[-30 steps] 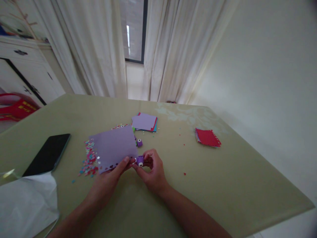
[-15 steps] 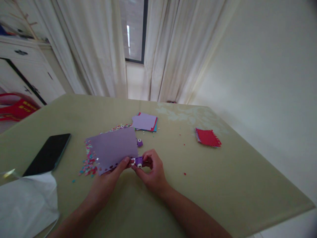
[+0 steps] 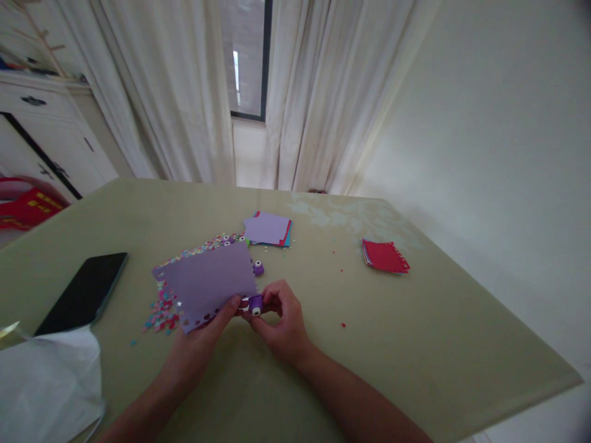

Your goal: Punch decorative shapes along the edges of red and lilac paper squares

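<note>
Between the thumb and fingers of my left hand (image 3: 207, 335) is a purple sheet of paper (image 3: 210, 280), tilted above the table, with small shapes punched along its near and side edges. My right hand (image 3: 286, 320) is closed on a small purple craft punch (image 3: 255, 304) with a white button, which sits at the sheet's near right corner. Just beyond, by the sheet's right edge, lies another purple punch (image 3: 258, 267). Several more punches (image 3: 235, 240) show partly behind the far edge, among colourful paper confetti (image 3: 164, 314). The fingers under the sheet are hidden.
A stack of coloured paper (image 3: 268, 228) lies farther back. On the right is a pile of red-topped cards (image 3: 385, 256) with cut edges. A dark phone (image 3: 85, 292) and a white bag-like item (image 3: 50, 381) are at the left. Tiny red cut-outs (image 3: 343, 325) dot the table.
The sheet's far edge has dipped slightly, so more of the punches behind it shows. Both hands keep their hold, and the whole view has shifted a little.
</note>
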`<action>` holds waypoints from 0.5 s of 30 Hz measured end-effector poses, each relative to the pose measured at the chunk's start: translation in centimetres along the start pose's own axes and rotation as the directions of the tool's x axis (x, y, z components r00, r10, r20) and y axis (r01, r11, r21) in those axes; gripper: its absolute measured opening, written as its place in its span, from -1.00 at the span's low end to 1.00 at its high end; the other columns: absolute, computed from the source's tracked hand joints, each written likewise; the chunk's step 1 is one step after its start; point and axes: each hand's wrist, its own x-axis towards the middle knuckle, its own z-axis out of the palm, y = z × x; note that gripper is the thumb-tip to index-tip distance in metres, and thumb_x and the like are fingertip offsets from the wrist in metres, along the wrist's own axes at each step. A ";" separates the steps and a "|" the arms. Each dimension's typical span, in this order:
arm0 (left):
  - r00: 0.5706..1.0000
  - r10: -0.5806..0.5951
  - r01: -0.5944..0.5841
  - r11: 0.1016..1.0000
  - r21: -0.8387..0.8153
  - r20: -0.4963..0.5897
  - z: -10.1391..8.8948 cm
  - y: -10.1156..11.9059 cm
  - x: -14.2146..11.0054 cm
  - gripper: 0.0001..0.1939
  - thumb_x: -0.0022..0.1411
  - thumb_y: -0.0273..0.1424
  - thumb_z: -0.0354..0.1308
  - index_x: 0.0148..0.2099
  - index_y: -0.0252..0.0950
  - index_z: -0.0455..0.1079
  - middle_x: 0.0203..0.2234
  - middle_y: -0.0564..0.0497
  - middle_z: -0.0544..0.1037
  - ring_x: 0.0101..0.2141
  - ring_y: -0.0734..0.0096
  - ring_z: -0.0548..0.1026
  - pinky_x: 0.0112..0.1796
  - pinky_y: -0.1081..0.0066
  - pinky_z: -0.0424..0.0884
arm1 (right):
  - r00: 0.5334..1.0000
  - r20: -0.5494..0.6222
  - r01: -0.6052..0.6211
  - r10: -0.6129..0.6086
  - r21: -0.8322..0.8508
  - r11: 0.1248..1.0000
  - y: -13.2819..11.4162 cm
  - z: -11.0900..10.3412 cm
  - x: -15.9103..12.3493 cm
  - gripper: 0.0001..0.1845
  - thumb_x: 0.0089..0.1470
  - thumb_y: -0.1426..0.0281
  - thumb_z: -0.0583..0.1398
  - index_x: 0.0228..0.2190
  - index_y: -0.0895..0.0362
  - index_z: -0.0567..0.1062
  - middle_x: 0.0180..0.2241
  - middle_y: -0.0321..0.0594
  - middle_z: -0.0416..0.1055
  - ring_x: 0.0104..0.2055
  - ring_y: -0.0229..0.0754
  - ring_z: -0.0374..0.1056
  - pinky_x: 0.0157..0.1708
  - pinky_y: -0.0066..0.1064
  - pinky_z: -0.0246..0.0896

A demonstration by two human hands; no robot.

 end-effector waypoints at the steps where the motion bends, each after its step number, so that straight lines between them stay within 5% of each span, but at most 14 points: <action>1: 1.000 -0.005 0.005 1.000 0.003 0.001 0.0 0.0 0.0 -0.62 0.00 -0.01 0.33 -0.25 -0.17 0.60 -0.21 -0.08 0.76 -0.13 -0.04 0.68 -0.04 0.15 0.58 | 1.000 0.003 0.004 -0.004 -0.011 1.000 0.0 0.0 0.0 -0.62 0.01 0.32 0.44 -0.33 0.05 0.33 -0.33 -0.34 0.28 -0.36 -0.26 0.30 -0.35 -0.43 0.41; 15: 0.999 -0.008 0.008 1.000 0.000 0.047 -0.2 -0.9 0.4 -0.69 0.02 -0.02 0.33 -0.35 -0.13 0.60 -0.33 -0.05 0.76 -0.19 -0.02 0.69 -0.08 0.17 0.59 | 1.000 -0.011 0.004 -0.004 0.009 1.000 -0.4 0.0 0.2 -0.68 0.02 0.38 0.41 -0.29 0.06 0.37 -0.34 -0.31 0.36 -0.35 -0.23 0.35 -0.32 -0.41 0.41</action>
